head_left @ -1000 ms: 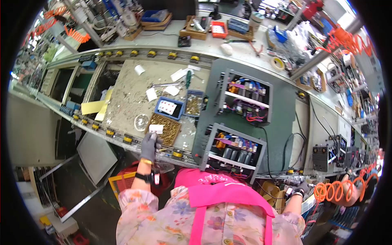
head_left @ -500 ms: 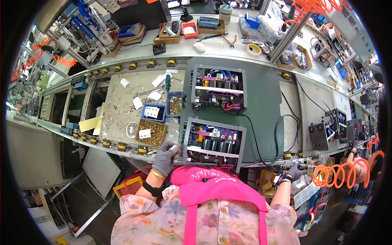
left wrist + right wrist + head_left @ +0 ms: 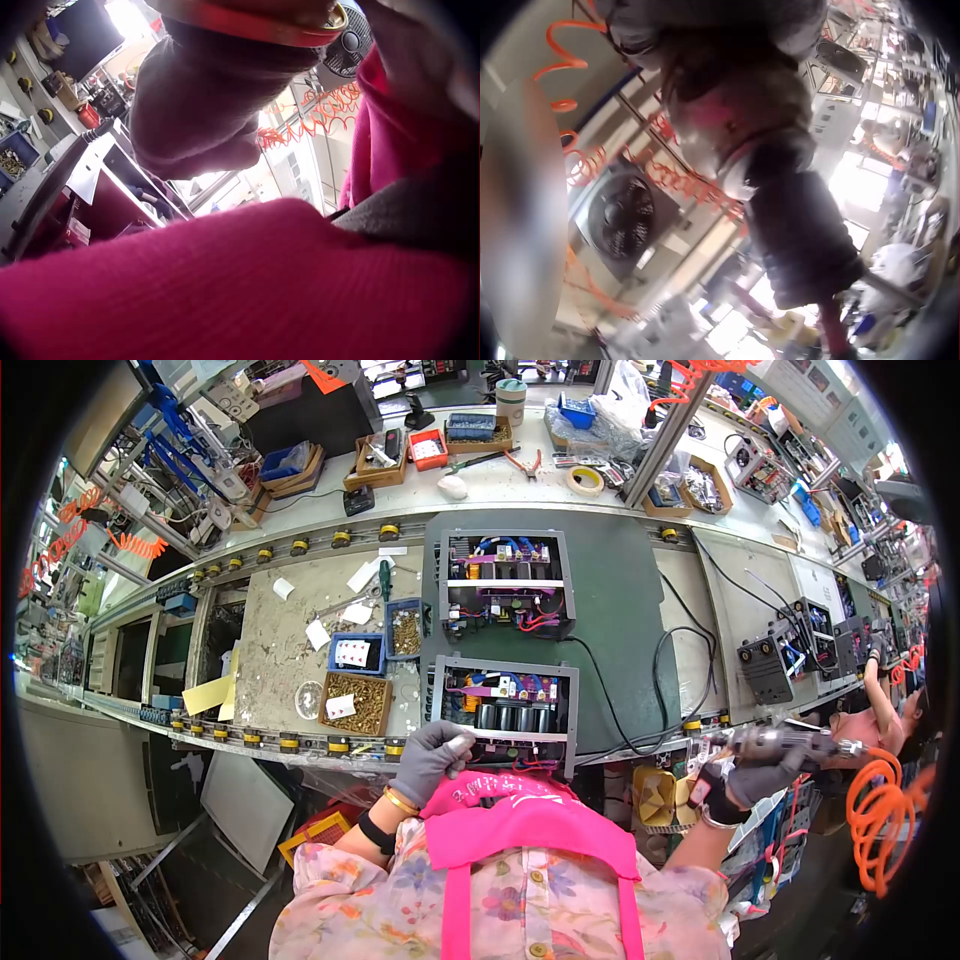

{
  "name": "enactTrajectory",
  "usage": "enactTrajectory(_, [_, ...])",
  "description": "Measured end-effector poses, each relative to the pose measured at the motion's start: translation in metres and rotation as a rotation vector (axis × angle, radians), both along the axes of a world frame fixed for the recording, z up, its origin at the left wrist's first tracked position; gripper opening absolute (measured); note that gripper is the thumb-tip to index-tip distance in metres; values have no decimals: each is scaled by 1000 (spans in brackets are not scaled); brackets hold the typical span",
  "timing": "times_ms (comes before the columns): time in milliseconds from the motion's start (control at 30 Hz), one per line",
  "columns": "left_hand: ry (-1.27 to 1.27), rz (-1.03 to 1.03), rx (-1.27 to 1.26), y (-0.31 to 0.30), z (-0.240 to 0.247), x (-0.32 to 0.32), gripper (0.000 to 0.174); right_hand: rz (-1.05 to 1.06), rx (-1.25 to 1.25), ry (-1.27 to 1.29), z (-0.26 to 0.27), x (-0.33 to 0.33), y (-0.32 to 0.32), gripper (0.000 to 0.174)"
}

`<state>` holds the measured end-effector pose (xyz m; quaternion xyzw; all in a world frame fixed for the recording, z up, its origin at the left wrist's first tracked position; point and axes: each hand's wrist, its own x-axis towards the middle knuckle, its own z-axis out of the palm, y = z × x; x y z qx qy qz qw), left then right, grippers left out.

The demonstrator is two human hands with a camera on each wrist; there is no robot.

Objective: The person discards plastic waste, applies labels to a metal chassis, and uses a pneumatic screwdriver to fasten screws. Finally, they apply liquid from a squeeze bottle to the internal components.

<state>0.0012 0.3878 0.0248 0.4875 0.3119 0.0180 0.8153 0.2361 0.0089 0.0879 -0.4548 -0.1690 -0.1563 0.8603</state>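
My gloved left hand (image 3: 430, 762) is curled at the front edge of the bench, beside the lower open metal chassis (image 3: 505, 710). I cannot tell whether anything small is inside its curled fingers. My gloved right hand (image 3: 762, 778) grips a pneumatic screwdriver (image 3: 775, 741), held off to the right beyond the bench edge with an orange coiled hose (image 3: 880, 810) trailing from it. The right wrist view shows the driver's dark ribbed part (image 3: 802, 232) close up. A second chassis (image 3: 507, 582) with wires and circuit boards stands behind the first on the green mat (image 3: 620, 610).
Left of the mat are a wooden box of brass-coloured screws (image 3: 368, 692), two blue bins (image 3: 357, 644), a green-handled screwdriver (image 3: 385, 580) and paper scraps. Black cables (image 3: 655, 660) loop over the mat's right side. Another person (image 3: 895, 705) works at the far right.
My left hand has moved from the screw box rightward to the lower chassis, fingers curled. My right hand has lifted the pneumatic screwdriver up and to the right. The head view has shifted.
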Motion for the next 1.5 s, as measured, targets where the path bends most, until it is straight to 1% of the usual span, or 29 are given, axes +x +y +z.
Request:
enactTrajectory(67, [-52, -16, -33, -4, 0, 1, 11, 106, 252, 97, 31, -13, 49, 54])
enactTrajectory(100, [-87, -21, -46, -3, 0, 4, 11, 184, 206, 117, 47, -23, 83, 54])
enactTrajectory(167, [-97, -16, -124, -2, 1, 8, 12, 485, 395, 29, 30, -23, 120, 54])
enactTrajectory(233, [-99, -4, -204, -1, 1, 6, 13, 512, 390, 230, 2, -38, 153, 55])
enactTrajectory(300, [-137, -34, -250, 6, -6, 6, 14, 684, 338, 286, 6, -60, 191, 55])
enactTrajectory(367, [-154, -48, -315, 11, -8, 7, 14, 690, 252, 317, 12, -80, 222, 55])
enactTrajectory(433, [-186, -41, -376, 14, -5, 9, 17, 698, 178, 312, 10, -90, 240, 55])
enactTrajectory(500, [-210, -32, -442, 16, -7, 9, 18, 712, 113, 270, -1, -95, 249, 54])
enactTrajectory(533, [-228, -33, -451, 16, -7, 9, 20, 743, 124, 277, -1, -97, 252, 56])
enactTrajectory(633, [-176, -30, -442, 17, -4, 9, 21, 760, 126, 233, -2, -103, 257, 58])
enactTrajectory(667, [-183, -36, -436, 19, -6, 8, 21, 761, 139, 254, 1, -106, 258, 59])
enactTrajectory(767, [-182, -65, -425, 23, -12, 8, 23, 714, 93, 163, 4, -108, 258, 59])
enactTrajectory(967, [-62, -119, -418, 22, -9, 9, 25, 678, 116, 143, 3, -115, 254, 59])
enactTrajectory(1133, [-9, -147, -400, 19, -1, 12, 27, 673, 56, 78, 2, -120, 251, 59])
enactTrajectory(1233, [-35, -166, -413, 18, -5, 12, 27, 686, 60, 50, -1, -122, 251, 60])
enactTrajectory(1400, [-89, -207, -519, 21, -10, 11, 31, 723, 59, 52, 0, -127, 251, 63])
enactTrajectory(1467, [-141, -212, -526, 21, -7, 8, 32, 752, 53, 4, 0, -125, 253, 62])
enactTrajectory(1500, [-170, -208, -509, 21, 4, 6, 33, 769, 49, -18, -1, -125, 255, 62])
